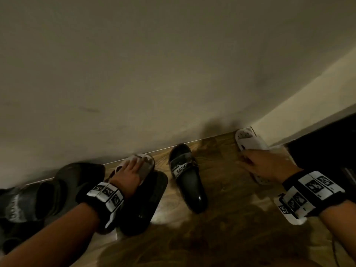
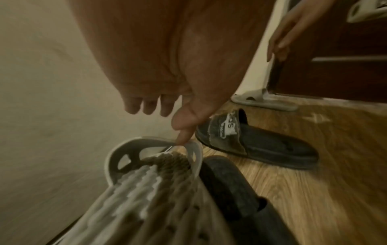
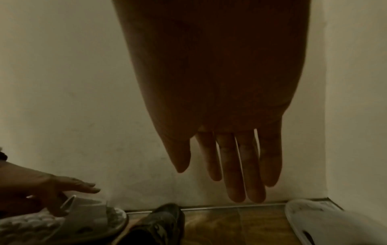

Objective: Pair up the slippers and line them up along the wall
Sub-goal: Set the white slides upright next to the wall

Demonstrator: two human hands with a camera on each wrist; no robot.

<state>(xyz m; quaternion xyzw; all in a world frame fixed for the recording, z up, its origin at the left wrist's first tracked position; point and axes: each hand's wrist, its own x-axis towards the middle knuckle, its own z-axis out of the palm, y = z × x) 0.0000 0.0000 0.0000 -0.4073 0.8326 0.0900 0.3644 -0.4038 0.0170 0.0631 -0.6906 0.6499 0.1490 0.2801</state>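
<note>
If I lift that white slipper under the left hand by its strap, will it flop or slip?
The white slipper looks moulded, with a cut-out strap, so probably light and fairly stiff. Its ridged footbed should resist slipping. Held by the strap under the left hand, the heel would likely hang down.

White slipper (image 1: 141,166) lay atop black slide (image 1: 146,201); printed black slide (image 1: 185,176) mid-floor by wall (image 1: 154,74); 2nd white slipper (image 1: 248,140) in corner.

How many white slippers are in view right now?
2. One white slipper lies by the wall under the left hand, partly on a black slipper; the other white slipper is in the corner by the right hand.
</note>
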